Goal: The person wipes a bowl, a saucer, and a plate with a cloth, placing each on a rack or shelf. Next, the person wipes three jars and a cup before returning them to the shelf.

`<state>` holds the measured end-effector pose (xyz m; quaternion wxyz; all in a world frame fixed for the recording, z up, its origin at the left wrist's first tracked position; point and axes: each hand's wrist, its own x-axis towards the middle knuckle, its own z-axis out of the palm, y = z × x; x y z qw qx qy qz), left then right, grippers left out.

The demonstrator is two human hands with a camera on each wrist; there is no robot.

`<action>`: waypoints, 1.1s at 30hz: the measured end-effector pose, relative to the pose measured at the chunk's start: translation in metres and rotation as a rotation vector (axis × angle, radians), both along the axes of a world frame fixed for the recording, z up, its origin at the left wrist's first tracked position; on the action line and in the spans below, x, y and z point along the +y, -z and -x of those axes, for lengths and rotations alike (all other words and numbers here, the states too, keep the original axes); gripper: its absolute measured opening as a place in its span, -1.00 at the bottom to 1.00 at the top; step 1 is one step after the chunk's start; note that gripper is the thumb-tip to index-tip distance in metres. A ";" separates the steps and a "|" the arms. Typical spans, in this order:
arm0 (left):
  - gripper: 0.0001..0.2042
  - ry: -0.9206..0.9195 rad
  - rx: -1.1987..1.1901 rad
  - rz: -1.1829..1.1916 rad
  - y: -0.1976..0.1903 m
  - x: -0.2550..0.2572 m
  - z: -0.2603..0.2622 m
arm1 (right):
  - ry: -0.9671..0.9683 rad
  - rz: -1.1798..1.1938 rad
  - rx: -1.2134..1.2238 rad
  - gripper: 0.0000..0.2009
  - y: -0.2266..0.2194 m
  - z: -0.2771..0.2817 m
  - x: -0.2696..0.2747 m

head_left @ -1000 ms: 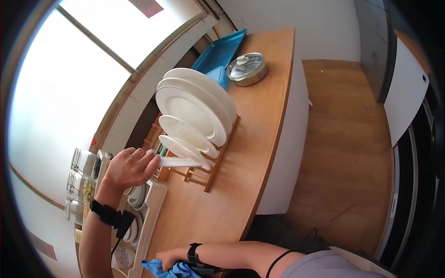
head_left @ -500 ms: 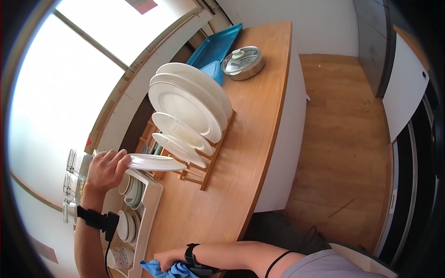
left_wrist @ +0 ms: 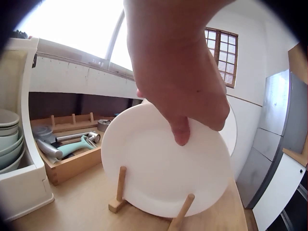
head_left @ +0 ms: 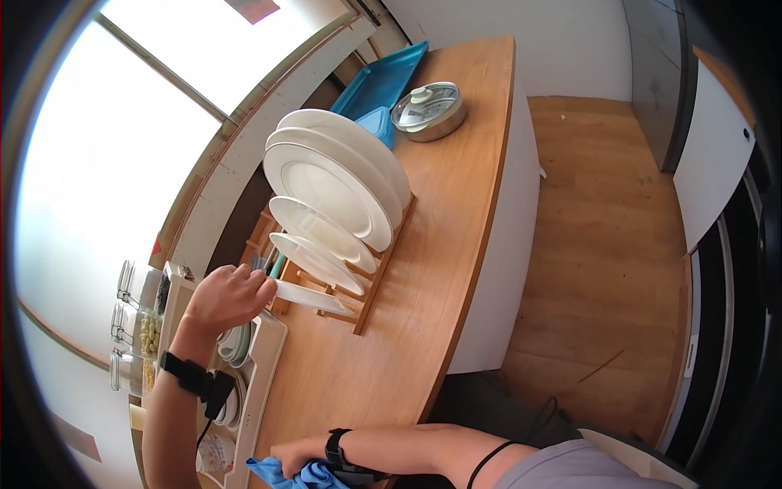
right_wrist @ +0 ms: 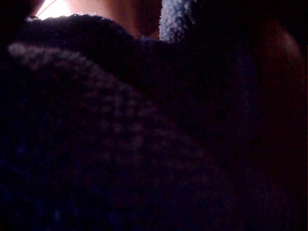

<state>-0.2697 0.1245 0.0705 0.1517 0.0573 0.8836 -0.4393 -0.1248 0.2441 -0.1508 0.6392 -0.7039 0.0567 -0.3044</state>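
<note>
My left hand (head_left: 232, 297) pinches the upper rim of a small white plate (head_left: 308, 296), thumb on its near face in the left wrist view. The plate (left_wrist: 163, 159) stands on edge, its lower rim at the pegs of a wooden dish rack (head_left: 381, 273). Behind it in the rack, two small white plates (head_left: 314, 259) and several large white plates (head_left: 326, 187) lean upright. My right hand (head_left: 293, 453) grips a bunched blue cloth (head_left: 314, 477) near the counter's front. Dark cloth fills most of the right wrist view.
A wooden utensil box (left_wrist: 67, 166) lies beside the rack. A white dish cabinet (head_left: 265, 350) holds stacked bowls, with glass jars (head_left: 126, 326) near it. Farther back sit a lidded pot (head_left: 429, 112), a blue container (head_left: 376, 124) and a blue tray (head_left: 383, 81).
My left hand first drew the plate leftward from the rack, then brought it back right and lower, rim among the pegs. The right hand stays on the cloth.
</note>
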 end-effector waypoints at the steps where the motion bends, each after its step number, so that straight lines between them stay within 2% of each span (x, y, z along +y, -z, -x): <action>1: -0.87 0.001 0.001 -0.001 0.002 -0.001 0.002 | -0.033 -0.016 0.022 -0.80 0.000 -0.001 -0.001; 5: -0.86 -0.084 0.135 -0.041 0.009 -0.002 0.014 | -0.051 -0.014 0.083 -0.76 -0.002 -0.001 -0.003; 7: -0.86 -0.133 0.187 -0.071 0.011 0.000 0.022 | -0.030 -0.009 0.035 -0.79 0.000 -0.001 0.000; 9: -0.84 -0.227 0.274 -0.184 0.012 0.005 0.032 | -0.009 -0.002 -0.013 -0.82 0.001 -0.002 0.002; 12: -0.87 -0.233 0.258 -0.293 0.012 0.012 0.041 | -0.011 -0.033 -0.002 -0.83 0.002 -0.004 0.001; 17: -0.90 -0.320 0.338 -0.436 -0.018 0.037 0.057 | 0.001 -0.027 0.008 -0.83 0.006 -0.009 0.000; 21: -0.91 -0.324 0.496 -0.427 -0.019 0.022 0.066 | -0.043 -0.002 -0.002 -0.85 0.005 -0.008 0.000; 23: -0.89 -0.336 0.471 -0.423 -0.013 0.014 0.070 | -0.025 -0.016 0.015 -0.83 0.002 -0.003 0.001; 26: -0.80 -0.578 0.321 -0.488 -0.005 0.010 0.079 | 0.007 -0.011 0.029 -0.83 0.002 -0.003 0.002; 29: -0.77 -0.623 0.256 -0.512 0.010 -0.004 0.083 | -0.006 -0.008 0.017 -0.82 0.003 -0.005 0.001; 31: -0.78 -0.568 0.245 -0.519 0.017 -0.009 0.088 | -0.007 -0.012 0.006 -0.84 0.007 -0.011 0.000; 33: -0.77 -0.579 0.093 -0.388 0.021 -0.010 0.096 | -0.007 -0.013 -0.003 -0.85 0.008 -0.013 -0.001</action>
